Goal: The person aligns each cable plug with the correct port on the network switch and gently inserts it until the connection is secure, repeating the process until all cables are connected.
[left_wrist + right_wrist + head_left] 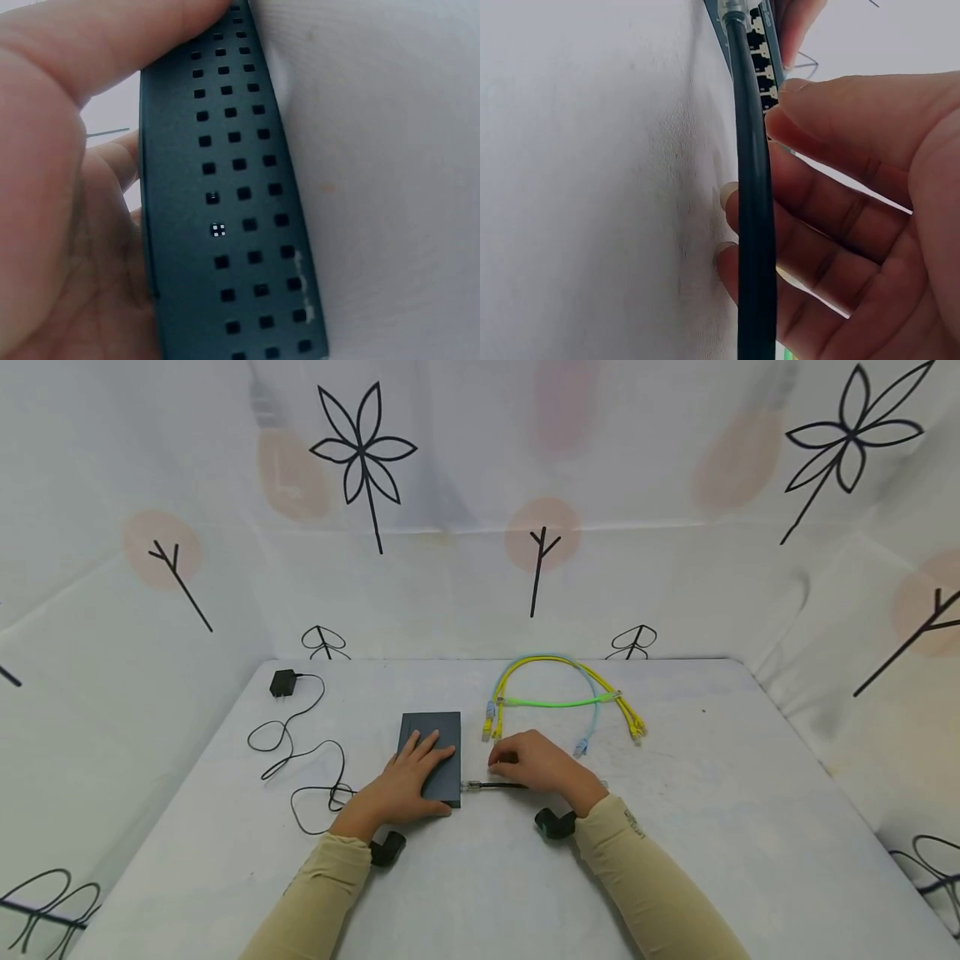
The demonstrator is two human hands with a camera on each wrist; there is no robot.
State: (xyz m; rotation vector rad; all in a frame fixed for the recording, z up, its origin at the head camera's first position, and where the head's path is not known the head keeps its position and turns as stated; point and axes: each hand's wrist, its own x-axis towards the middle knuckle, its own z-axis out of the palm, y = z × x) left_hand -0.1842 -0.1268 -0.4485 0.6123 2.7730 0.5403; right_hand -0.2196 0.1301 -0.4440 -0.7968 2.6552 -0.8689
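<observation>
A dark grey network switch (439,720) lies flat on the table. My left hand (408,783) rests on its top with the fingers spread, the thumb by the near edge. In the left wrist view, rows of square vent holes line the side of the switch (176,187). A black network cable (501,786) runs from the switch's right side, its clear plug (733,9) at the port row. Beside this cable is my right hand (542,763), its fingers loosely bent. The right wrist view shows the cable crossing before those fingers, with no grip on it visible.
Yellow cables (609,687), a light blue cable (597,714) and a green cable (551,703) lie looped behind my right hand. At the back left is a black power adapter (282,682); its thin cord (288,727) trails in loops toward my left wrist.
</observation>
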